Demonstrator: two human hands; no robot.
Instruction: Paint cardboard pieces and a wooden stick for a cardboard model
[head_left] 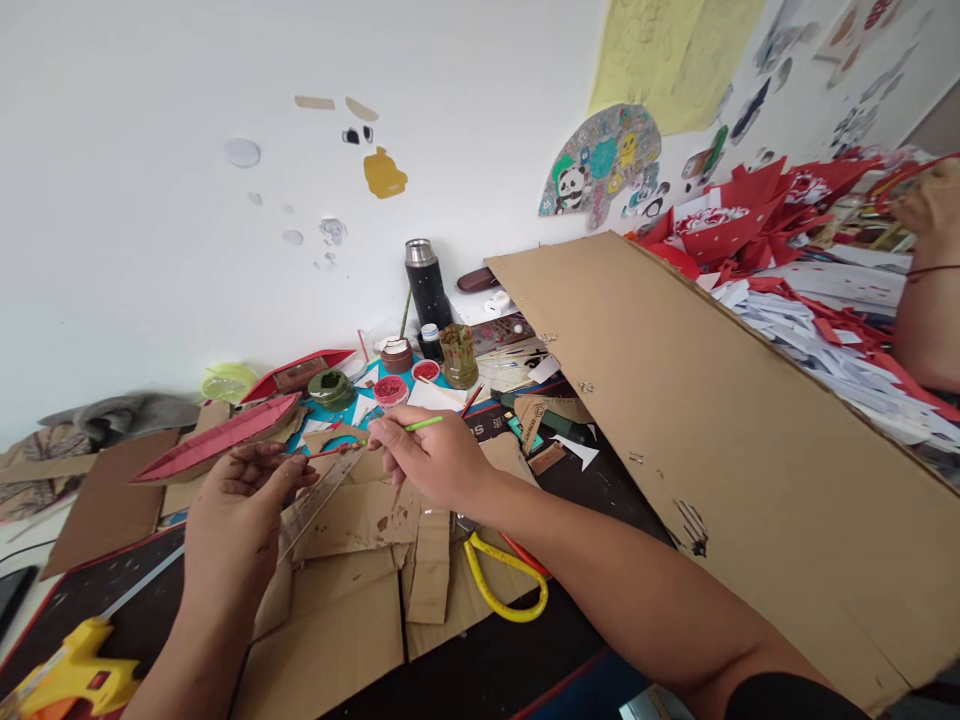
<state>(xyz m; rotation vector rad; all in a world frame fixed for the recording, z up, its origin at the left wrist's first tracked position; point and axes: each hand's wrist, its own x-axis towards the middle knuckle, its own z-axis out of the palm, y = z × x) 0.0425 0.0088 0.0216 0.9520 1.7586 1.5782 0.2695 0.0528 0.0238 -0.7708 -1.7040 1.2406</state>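
Note:
My right hand (442,460) is closed round a thin paintbrush with a green handle (424,424). The brush points left, its tip at a small, thin reddish-brown piece (326,453). Between the thumb and fingers of my left hand (236,500) is the other end of that piece; its exact kind is too small to tell. Paint stains mark the left fingers. Below both hands lie cut cardboard pieces (352,590) and a clear ruler (319,500). Scissors with yellow handles (506,590) rest right of the cardboard, under my right forearm.
Paint pots stand behind my hands: dark green (331,390), pink-red (391,391), with a murky jar (459,357) and a black thermos (427,285). A large cardboard sheet (720,400) leans at right. A yellow glue gun (82,665) lies front left. Another person's arm (930,310) shows far right.

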